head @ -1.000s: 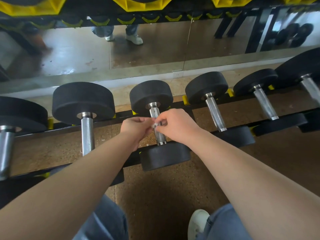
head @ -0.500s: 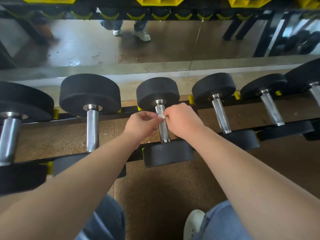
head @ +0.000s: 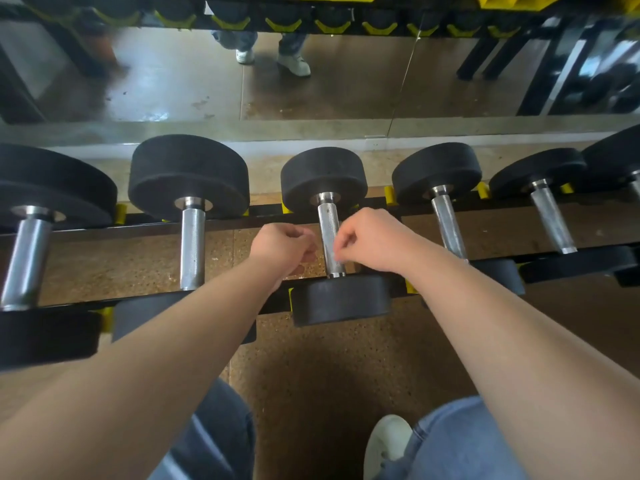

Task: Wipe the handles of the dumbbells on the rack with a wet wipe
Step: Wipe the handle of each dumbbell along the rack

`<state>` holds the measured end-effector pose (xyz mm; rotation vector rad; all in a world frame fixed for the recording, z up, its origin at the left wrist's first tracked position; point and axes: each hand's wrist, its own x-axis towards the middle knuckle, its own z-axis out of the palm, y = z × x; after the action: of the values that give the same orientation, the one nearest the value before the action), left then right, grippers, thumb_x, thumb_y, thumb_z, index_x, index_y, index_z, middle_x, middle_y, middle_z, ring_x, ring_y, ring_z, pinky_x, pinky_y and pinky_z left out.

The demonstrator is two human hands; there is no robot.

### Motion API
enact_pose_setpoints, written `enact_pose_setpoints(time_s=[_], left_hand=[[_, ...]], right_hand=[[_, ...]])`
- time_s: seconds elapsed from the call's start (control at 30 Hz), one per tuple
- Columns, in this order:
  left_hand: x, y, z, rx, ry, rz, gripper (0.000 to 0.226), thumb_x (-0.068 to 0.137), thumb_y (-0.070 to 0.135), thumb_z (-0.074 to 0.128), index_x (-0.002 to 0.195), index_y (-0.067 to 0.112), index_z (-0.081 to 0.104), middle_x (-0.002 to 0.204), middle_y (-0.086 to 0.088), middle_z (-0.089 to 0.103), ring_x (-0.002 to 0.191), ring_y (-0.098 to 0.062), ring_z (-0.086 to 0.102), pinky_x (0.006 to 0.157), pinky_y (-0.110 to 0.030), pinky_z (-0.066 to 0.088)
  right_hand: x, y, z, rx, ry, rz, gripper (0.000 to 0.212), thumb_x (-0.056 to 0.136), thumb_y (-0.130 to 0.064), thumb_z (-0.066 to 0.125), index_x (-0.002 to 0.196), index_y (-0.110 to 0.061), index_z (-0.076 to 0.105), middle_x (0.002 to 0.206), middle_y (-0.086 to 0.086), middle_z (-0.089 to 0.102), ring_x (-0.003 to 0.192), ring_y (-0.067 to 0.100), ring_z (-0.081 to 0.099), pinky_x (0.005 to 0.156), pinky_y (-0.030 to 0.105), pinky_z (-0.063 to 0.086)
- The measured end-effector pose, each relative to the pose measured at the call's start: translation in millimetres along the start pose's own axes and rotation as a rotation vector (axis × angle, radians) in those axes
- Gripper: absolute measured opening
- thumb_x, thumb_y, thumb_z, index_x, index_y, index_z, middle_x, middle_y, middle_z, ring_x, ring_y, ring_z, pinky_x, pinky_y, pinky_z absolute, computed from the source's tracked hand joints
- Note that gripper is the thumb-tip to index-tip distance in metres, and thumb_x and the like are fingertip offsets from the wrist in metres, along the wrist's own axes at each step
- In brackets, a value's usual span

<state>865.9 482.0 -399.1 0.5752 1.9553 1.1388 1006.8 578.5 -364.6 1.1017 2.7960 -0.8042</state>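
Left hand [head: 281, 249] and right hand [head: 373, 239] have parted, flanking the handle [head: 329, 221].

Left hand [head: 280, 249], right hand [head: 374, 242] flank middle handle [head: 329, 221].

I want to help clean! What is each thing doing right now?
Middle dumbbell: resting on rack, handle between both hands.
Left hand: fingers curled beside handle, contents hidden.
Right hand: pinching wet wipe against handle.
Other dumbbells: resting on rack, untouched.
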Motion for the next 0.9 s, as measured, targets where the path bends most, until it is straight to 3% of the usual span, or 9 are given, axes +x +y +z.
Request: enact_pose_setpoints(time_s=[0.1,0.2,0.3,0.43,0.5,0.6,0.7,0.77,0.9], left_hand=[[-2.7,3.9,-1.0,-0.002,-0.008,-0.088,0.017,0.104,0.031,0.058,0.102,0.021,0.071,0.088,0.002,0.075,0.068,-0.008,0.070,0.061,-0.025,0.056],[-7.1,4.0,1.9,0.076,-0.083,-0.133,0.023,0.106,0.033,0.053,0.110,0.018,0.069,0.096,-0.001,0.076,0.073,-0.010,0.071,0.069,-0.028,0.054],[-13.2,4.3,3.0,0.145,-0.148,-0.136,0.022,0.105,0.031,0.054,0.116,0.018,0.068,0.105,-0.003,0.076,0.072,-0.008,0.069,0.066,-0.025,0.047],[-16.6,7.5,-0.3,0.097,-0.173,-0.151,0.019,0.105,0.031,0.056,0.117,0.021,0.067,0.101,0.000,0.076,0.075,-0.008,0.070,0.082,-0.031,0.051],[-15.6,8.1,-4.2,0.061,-0.176,-0.178,0.021,0.104,0.031,0.058,0.119,0.018,0.067,0.101,-0.001,0.076,0.077,-0.010,0.072,0.078,-0.031,0.054],[-16.6,8.4,-12.4,-0.083,-0.224,-0.207,0.023,0.104,0.023,0.060,0.122,0.011,0.067,0.108,-0.009,0.075,0.084,-0.017,0.074,0.065,-0.027,0.061],[-17.9,11.6,-23.3,-0.285,-0.297,-0.193,0.019,0.104,0.011,0.057,0.118,0.012,0.070,0.107,-0.010,0.076,0.099,-0.021,0.074,0.078,-0.030,0.062],[-18.3,14.5,-34.5,-0.363,-0.299,-0.165,0.019,0.104,0.010,0.057,0.117,0.012,0.072,0.106,-0.010,0.077,0.095,-0.017,0.075,0.075,-0.026,0.063],[-19.3,13.5,-65.8,-0.500,-0.253,-0.097,0.018,0.100,0.007,0.064,0.117,0.005,0.071,0.101,-0.011,0.077,0.084,-0.012,0.074,0.069,-0.018,0.060]], right_hand=[[-5.9,2.4,-3.4,-0.072,-0.155,-0.024,0.005,0.085,-0.027,0.080,0.090,-0.029,0.081,0.084,-0.017,0.072,0.081,0.001,0.066,0.076,0.020,0.053],[1.1,1.0,2.9,0.102,0.093,-0.020,0.005,0.088,-0.028,0.078,0.092,-0.027,0.080,0.086,-0.018,0.070,0.080,-0.001,0.064,0.069,0.013,0.045],[10.1,-4.9,9.6,0.228,0.277,0.050,0.007,0.092,-0.028,0.075,0.099,-0.026,0.077,0.087,-0.018,0.066,0.078,-0.006,0.059,0.068,0.009,0.041],[-0.1,-7.5,2.7,0.025,-0.020,0.011,0.006,0.087,-0.028,0.078,0.088,-0.025,0.082,0.086,-0.014,0.073,0.081,-0.002,0.063,0.083,0.023,0.052],[-7.2,-12.9,1.7,-0.111,-0.146,-0.021,0.007,0.088,-0.028,0.078,0.089,-0.024,0.083,0.088,-0.011,0.074,0.085,0.002,0.063,0.086,0.026,0.051],[-9.7,-19.9,3.3,-0.128,0.015,-0.025,0.011,0.093,-0.024,0.072,0.092,-0.020,0.082,0.090,-0.006,0.075,0.086,0.009,0.068,0.085,0.028,0.056],[-7.1,-28.7,4.0,0.118,0.196,-0.026,0.008,0.093,-0.030,0.073,0.095,-0.025,0.080,0.091,-0.011,0.073,0.084,0.000,0.064,0.071,0.012,0.045],[-4.5,-37.5,8.1,0.268,0.209,-0.039,0.010,0.091,-0.033,0.075,0.100,-0.032,0.079,0.093,-0.019,0.070,0.086,-0.009,0.060,0.069,0.006,0.037],[0.6,-61.7,20.6,0.380,0.258,-0.039,0.013,0.092,-0.033,0.075,0.104,-0.033,0.077,0.090,-0.027,0.065,0.084,-0.019,0.057,0.067,-0.002,0.038]])
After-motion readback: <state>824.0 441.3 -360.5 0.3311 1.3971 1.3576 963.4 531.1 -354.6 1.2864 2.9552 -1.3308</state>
